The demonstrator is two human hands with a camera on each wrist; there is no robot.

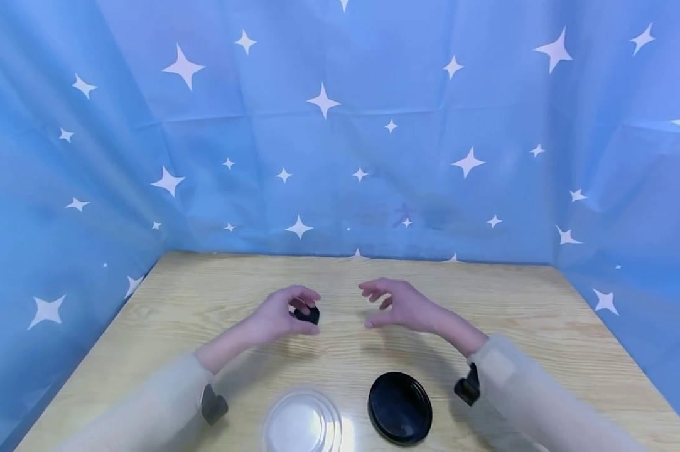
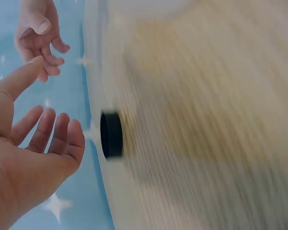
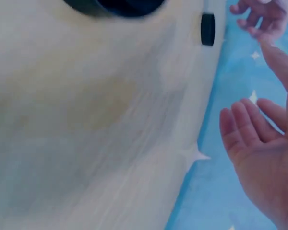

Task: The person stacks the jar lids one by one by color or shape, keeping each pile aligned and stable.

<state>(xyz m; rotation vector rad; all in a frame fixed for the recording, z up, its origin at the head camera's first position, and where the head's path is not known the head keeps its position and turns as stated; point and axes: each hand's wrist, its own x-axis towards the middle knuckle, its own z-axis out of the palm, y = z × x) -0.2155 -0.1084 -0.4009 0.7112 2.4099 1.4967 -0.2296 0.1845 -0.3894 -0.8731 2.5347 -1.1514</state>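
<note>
A short, round black piece shaped like a cap sits on the wooden table; its exact kind does not show. My left hand hovers over it, fingers and thumb loosely bent. In the head view the hand partly covers the piece, but the left wrist view shows a gap between the fingers and the black cap-like piece. Across from it, my right hand hangs above the table, fingers relaxed and holding nothing. Closer to me lie a black round lid with a raised rim and a clear round container.
The wooden table ends at a blue curtain with white stars, which rises behind it and along both sides. Small dark devices are strapped at my left wrist and right wrist. The clear container is cut off by the bottom edge.
</note>
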